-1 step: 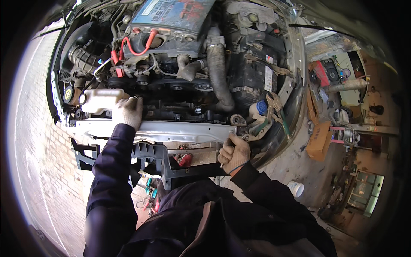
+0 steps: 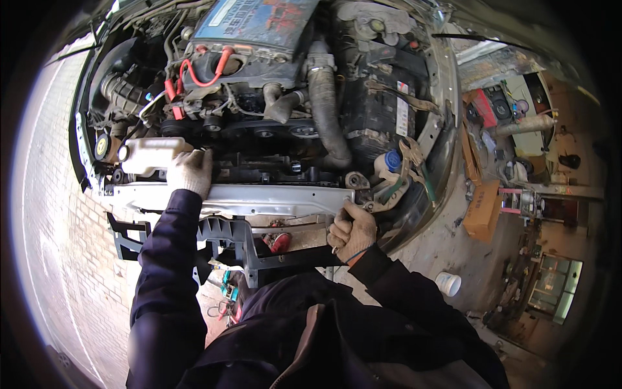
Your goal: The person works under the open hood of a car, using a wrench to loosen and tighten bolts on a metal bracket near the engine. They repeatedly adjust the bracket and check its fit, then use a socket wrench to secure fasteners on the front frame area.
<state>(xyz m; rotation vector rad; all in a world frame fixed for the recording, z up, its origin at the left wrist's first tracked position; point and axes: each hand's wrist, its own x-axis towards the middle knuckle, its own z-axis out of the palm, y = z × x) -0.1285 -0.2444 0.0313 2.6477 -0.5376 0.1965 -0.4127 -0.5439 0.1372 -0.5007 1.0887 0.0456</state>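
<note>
My left hand (image 2: 188, 173), in a pale knit glove, has its fingers curled down beside the white plastic reservoir (image 2: 144, 154), just behind the silver crossmember (image 2: 272, 200); what it grips is hidden. My right hand (image 2: 352, 235), also gloved, is closed at the crossmember's right end, thumb side up, and whatever is inside is unclear. A black plastic frame (image 2: 285, 257) hangs in front of the crossmember. Green-handled pliers (image 2: 426, 178) lie near a blue cap (image 2: 392, 160) at the right.
Around them is an open engine bay with a blue cover (image 2: 249, 24), red cables (image 2: 201, 79), a wide hose (image 2: 327, 110) and a black battery (image 2: 376, 113). At right are a cardboard box (image 2: 483, 214), a white bucket (image 2: 447, 283) and cluttered shelving. Pale paving lies at left.
</note>
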